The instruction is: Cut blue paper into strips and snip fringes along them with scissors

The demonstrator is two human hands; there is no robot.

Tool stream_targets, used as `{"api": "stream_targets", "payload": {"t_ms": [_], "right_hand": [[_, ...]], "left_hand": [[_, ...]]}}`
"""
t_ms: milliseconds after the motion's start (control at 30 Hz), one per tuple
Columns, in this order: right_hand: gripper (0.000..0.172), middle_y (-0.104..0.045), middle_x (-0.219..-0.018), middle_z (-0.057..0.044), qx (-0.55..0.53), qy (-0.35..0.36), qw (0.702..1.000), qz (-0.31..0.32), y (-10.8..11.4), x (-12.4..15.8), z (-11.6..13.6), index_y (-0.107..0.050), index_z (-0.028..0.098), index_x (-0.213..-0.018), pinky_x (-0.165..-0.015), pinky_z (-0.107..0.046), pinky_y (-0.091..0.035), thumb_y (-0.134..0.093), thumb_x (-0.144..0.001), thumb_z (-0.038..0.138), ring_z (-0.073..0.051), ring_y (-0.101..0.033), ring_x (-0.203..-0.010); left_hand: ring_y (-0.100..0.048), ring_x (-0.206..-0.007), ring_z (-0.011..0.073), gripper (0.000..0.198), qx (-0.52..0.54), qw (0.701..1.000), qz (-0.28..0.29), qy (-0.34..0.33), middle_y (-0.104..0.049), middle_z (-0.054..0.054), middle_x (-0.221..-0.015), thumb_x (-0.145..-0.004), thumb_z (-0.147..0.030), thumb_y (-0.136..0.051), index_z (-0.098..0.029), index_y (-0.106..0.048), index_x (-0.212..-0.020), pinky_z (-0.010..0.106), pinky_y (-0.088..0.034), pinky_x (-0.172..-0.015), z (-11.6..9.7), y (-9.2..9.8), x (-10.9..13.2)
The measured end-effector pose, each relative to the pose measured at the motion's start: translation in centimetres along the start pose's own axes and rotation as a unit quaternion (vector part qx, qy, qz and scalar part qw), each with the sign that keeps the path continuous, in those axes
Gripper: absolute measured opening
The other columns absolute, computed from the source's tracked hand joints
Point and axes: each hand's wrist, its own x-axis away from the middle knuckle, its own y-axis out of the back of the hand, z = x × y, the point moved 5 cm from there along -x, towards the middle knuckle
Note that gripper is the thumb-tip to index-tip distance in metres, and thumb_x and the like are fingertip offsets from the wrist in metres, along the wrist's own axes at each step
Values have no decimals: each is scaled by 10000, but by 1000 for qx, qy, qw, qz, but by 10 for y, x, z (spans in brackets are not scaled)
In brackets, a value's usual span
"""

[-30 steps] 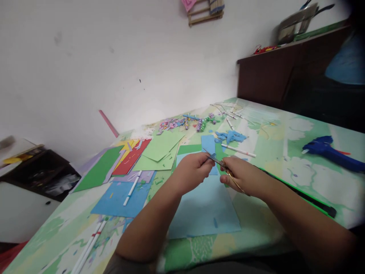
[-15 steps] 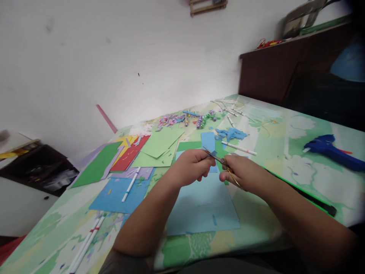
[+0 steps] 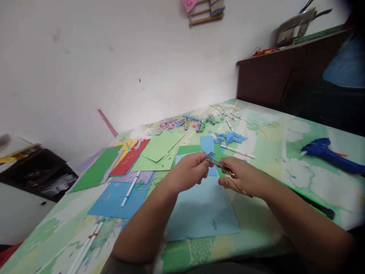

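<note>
Near the middle of the view, my left hand [image 3: 191, 172] pinches a small piece of blue paper [image 3: 210, 155] between thumb and fingers. Gold-handled scissors [image 3: 232, 177] are in my right hand [image 3: 244, 176], with the fingers in the loops and the blades pointing left at the blue piece. Just below both hands lies a light blue sheet [image 3: 202, 213] with a small blue scrap on it. A blue paper strip [image 3: 207, 144] rests behind my hands, partly covered by them.
Coloured sheets, among them a red sheet [image 3: 131, 156] and a blue sheet [image 3: 119, 198], spread to the left. White markers [image 3: 130, 189] lie about. At right is a blue glue gun [image 3: 327, 152]. Paper curls [image 3: 199, 125] and crumpled blue paper [image 3: 230, 137] lie farther back.
The scissor handles have spread wider, and the blades have shifted at the blue piece, which shows more now. The whole view has tilted slightly upward.
</note>
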Motion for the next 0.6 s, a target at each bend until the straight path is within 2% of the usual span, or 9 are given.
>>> {"api": "stream_targets", "payload": {"t_ms": [200,400,600], "right_hand": [[433,-489,-666,-5,-25,-21,999,0,0,2,2,-411,193,-734,-494,-226,-278,-525,-643,600,-130,-408,-573],[506,-502,-700,-15,-11,-41,999,-20,4,3,5,-415,190,-800,-486,-224,-269,-551,-592,631,-135,-425,-574],[516,-539,-688,-33,11,-91,995,-31,4,3,5,-396,193,-762,-473,-232,-271,-568,-563,637,-145,-457,-555]], "left_hand": [[-422,-408,60,178,-37,999,-4,6,-452,-56,-504,-743,-241,-341,-168,-499,-704,188,-336,-429,-1,-8,-1],[-418,-423,68,169,-63,998,-26,-4,-465,-47,-508,-734,-243,-359,-174,-508,-696,190,-324,-440,-2,-7,-1],[-430,-446,81,161,-82,996,-44,-9,-478,-42,-512,-731,-239,-363,-177,-511,-711,201,-331,-469,-1,-6,-2]]}}
